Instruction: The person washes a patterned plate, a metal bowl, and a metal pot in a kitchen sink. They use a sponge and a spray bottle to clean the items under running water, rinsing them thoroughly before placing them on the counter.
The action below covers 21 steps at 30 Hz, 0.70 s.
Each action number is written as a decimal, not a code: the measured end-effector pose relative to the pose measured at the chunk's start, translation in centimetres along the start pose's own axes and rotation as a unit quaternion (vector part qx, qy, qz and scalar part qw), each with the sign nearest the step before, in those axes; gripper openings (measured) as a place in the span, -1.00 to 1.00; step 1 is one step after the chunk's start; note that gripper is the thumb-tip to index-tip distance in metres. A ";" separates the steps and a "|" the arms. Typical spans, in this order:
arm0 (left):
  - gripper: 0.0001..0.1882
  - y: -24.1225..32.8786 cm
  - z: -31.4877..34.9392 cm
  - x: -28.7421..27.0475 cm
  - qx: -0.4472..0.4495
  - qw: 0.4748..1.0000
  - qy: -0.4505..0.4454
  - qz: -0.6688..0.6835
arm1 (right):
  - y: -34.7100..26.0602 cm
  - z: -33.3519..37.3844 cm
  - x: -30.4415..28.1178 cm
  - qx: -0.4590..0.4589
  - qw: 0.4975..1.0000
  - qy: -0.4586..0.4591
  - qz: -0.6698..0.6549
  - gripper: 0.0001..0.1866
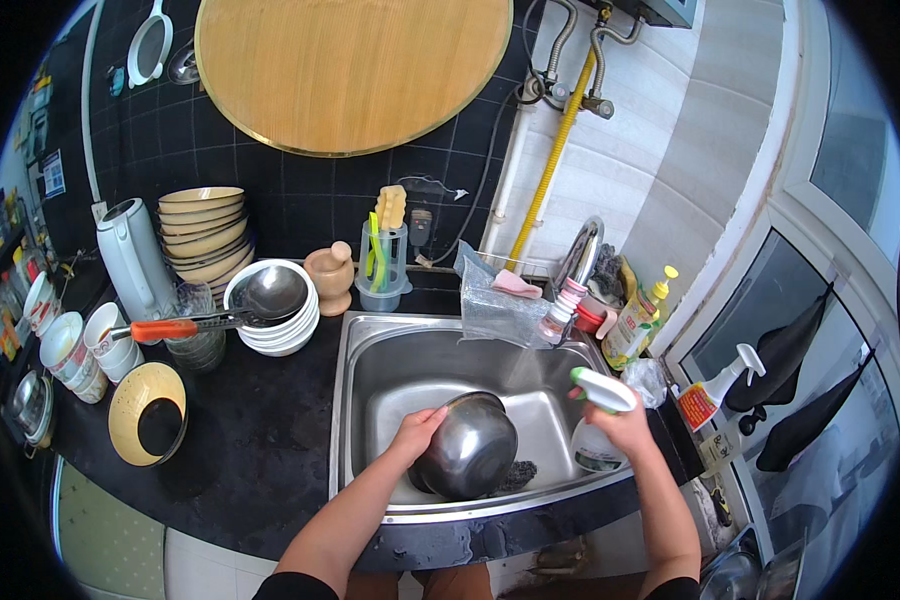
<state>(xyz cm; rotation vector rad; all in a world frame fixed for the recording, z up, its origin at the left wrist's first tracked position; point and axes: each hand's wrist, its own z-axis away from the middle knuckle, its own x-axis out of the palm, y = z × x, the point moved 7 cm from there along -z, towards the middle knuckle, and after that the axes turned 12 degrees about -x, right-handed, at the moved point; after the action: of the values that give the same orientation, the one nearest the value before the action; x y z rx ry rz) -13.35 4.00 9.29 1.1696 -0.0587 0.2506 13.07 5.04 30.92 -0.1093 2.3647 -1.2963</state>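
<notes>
Head view: the left hand [417,430] is gripping the rim of the steel bowl [467,447], which is standing tilted in the sink [370,345]. The right hand [620,425] is clenching a spray bottle [596,420] just right of the bowl, nozzle pointing left toward it.

Bright daylight enters from the white-framed window [820,230] at right; the fisheye rim bends edges and vignettes black.
</notes>
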 end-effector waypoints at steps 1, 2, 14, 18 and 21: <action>-0.63 0.0 0.0 0.0 0.004 1.000 0.008 0.001 | 0.5 -0.3 1.2 0.001 0.999 -0.032 -0.015 -0.72; -0.63 0.1 -0.1 -0.1 0.008 1.000 0.017 0.002 | 0.8 -0.6 2.3 0.003 0.999 -0.044 -0.001 -0.74; -0.58 1.1 -0.7 -2.9 0.094 0.972 0.180 -0.115 | 13.2 -2.2 8.3 0.098 0.991 -0.058 -0.074 -0.76; -0.63 1.9 -0.1 -3.3 0.127 0.970 0.186 -0.088 | 14.8 -0.9 8.1 0.118 0.986 -0.006 -0.117 -0.76; -0.63 2.7 1.0 -2.7 0.120 0.974 0.166 -0.096 | 14.7 -0.2 7.9 0.133 0.985 0.006 -0.112 -0.75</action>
<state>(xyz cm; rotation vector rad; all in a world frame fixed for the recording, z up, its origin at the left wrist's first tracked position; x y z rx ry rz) -16.49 3.66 11.66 1.3495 0.3874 0.2836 7.86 11.22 16.31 -0.2927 2.2130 -1.7118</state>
